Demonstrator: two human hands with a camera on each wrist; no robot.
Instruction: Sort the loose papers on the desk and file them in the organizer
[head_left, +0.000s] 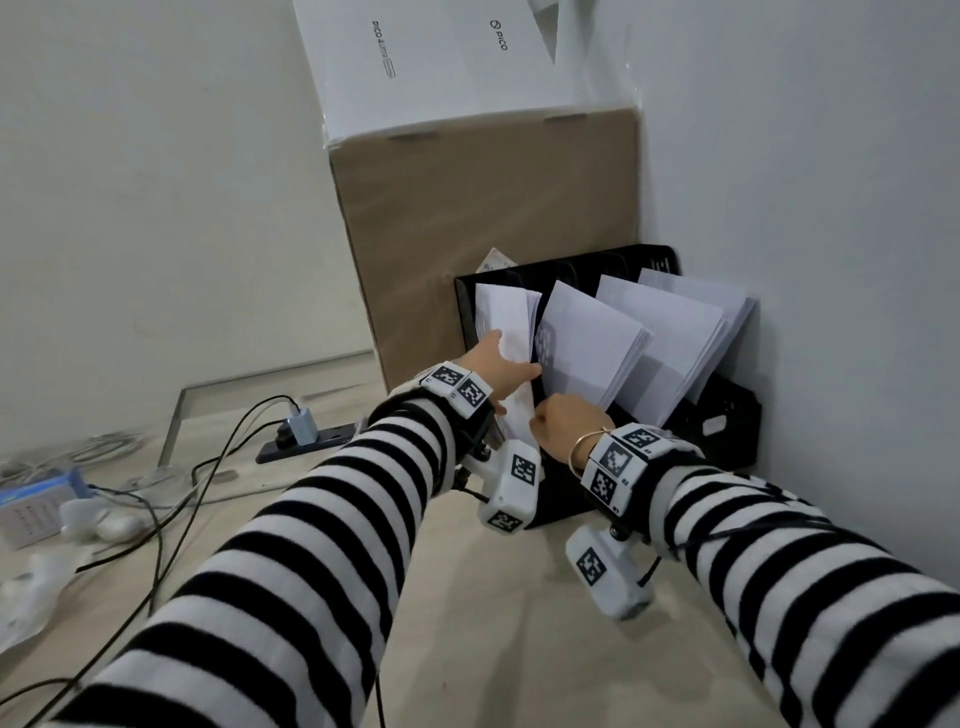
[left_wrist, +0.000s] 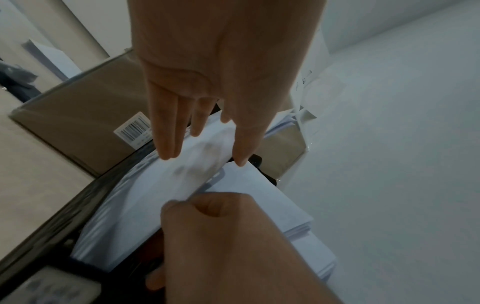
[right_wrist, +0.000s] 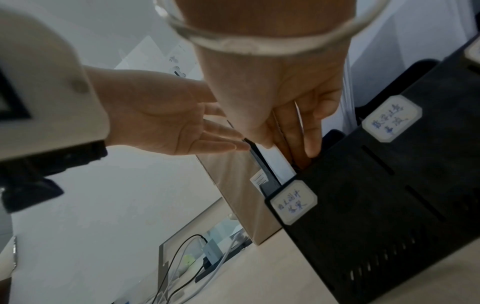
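Currently four paper stacks stand in the black organizer (head_left: 727, 415), one per slot. Your left hand (head_left: 496, 366) lies on the leftmost stack (head_left: 506, 317), fingers (left_wrist: 166, 131) straight and close together, thumb apart at the sheet edge. Your right hand (head_left: 566, 423) sits just below those fingers, pinching the lower edge of a sheet (left_wrist: 182, 185) of the same stack. Two labels (right_wrist: 293, 203) show on the organizer front.
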